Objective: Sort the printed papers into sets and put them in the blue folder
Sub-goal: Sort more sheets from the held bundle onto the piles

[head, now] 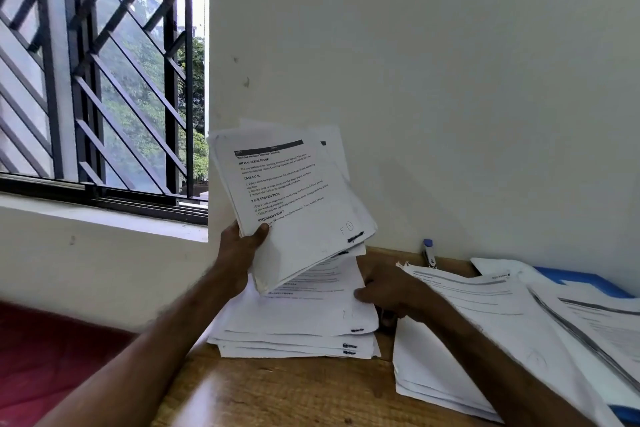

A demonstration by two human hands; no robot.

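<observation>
A thick sheaf of printed papers (298,198) was held up, tilted, above the far left of the wooden table (277,392). The left hand (239,253) gripped its lower left corner, thumb across the front page. Beneath it a flat pile (294,347) lay on the table, and the right hand (391,291) pinched the right edge of its top sheet (311,312) with curled fingers. To the right lay a second pile (467,322), then more sheets (595,319) overlapping the blue folder (585,279) at the far right. A stapler (429,253) stood against the white wall (450,80). A barred window (104,80) filled the far left.
</observation>
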